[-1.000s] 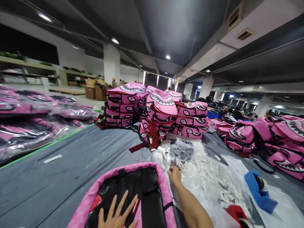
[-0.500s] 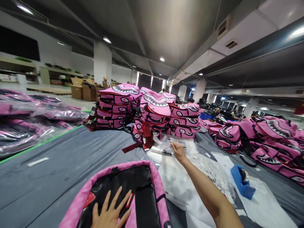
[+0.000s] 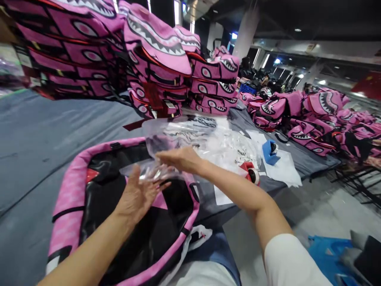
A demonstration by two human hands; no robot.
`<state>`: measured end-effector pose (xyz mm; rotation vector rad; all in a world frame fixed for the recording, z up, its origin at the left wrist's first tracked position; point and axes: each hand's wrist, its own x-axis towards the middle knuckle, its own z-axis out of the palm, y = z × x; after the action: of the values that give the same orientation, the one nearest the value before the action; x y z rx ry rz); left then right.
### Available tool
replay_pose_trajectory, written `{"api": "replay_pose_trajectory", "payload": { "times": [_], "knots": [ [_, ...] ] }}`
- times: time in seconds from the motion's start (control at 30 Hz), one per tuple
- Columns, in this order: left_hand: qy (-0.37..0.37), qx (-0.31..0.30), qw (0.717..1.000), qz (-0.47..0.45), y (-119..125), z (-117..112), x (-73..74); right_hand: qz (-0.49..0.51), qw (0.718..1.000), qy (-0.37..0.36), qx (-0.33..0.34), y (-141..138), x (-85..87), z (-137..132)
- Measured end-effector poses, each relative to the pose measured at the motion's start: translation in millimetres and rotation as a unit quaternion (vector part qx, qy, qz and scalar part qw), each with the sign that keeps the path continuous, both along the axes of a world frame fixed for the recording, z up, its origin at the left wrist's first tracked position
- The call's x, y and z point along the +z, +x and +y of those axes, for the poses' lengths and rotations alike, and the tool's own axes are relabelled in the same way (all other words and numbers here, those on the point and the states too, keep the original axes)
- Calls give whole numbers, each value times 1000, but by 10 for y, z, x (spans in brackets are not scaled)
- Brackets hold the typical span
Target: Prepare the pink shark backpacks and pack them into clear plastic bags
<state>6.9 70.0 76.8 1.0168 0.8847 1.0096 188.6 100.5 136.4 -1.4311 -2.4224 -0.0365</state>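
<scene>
Right above the pink backpack (image 3: 98, 206) we hold a clear plastic bag (image 3: 166, 137) with both our hands. The bag is see-through and crinkly, and its long way seems to run away from us, toward the far side of the tabletop (image 3: 44, 127). Its near end is bunched up between our hands, and the rest lifts up and away past our fingertips. Our right hand (image 3: 178, 158) is the nearer one to the bag; its fingers lie close together on top of the bunched end, pinching the plastic. Our left hand (image 3: 135, 196) is just under the bag with its palm up and its fingers spread apart, touching the bottom edge but not closed on it. The picture is blurry there, so we cannot tell how tight the hold is. The backpack lies flat on the gray tabletop right below, with its black back side facing up and a pink edge all round. Past the bag we see more clear bags (image 3: 226, 145) spread out, a red tape holder (image 3: 251, 172) and a blue tape holder (image 3: 270, 151). Behind those stand tall piles of pink shark-mouth backpacks (image 3: 160, 59), and more of them lie far off to the right (image 3: 321, 115).
</scene>
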Motion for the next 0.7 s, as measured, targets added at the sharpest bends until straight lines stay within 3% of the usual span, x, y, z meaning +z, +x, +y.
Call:
{"api": "replay_pose_trajectory", "payload": {
  "times": [0.1, 0.17, 0.27, 0.37, 0.43, 0.5, 0.6, 0.7],
  "knots": [
    [-225, 104, 963, -110, 79, -173, 229, -49, 997, 43, 32, 6, -221, -237],
    [-280, 137, 946, -84, 73, -222, 246, -70, 994, 82, 28, 93, -416, -350],
    [-310, 116, 942, -52, 41, -247, 164, -83, 989, 117, 34, 243, -692, -415],
    [-315, 98, 944, -31, 32, -251, 85, -52, 994, 97, 15, 327, -826, -411],
    [-296, 103, 949, -27, 32, -230, 45, -44, 997, 63, -6, 361, -814, -396],
    [-254, 123, 959, -27, 21, -210, 13, -33, 997, 45, -45, 387, -727, -408],
    [-170, 164, 971, -28, 2, -250, 4, 75, 986, 91, -119, 339, -526, -587],
    [-81, 184, 980, -9, 35, -364, 34, 223, 967, 81, -92, 103, -437, -903]
  ]
}}
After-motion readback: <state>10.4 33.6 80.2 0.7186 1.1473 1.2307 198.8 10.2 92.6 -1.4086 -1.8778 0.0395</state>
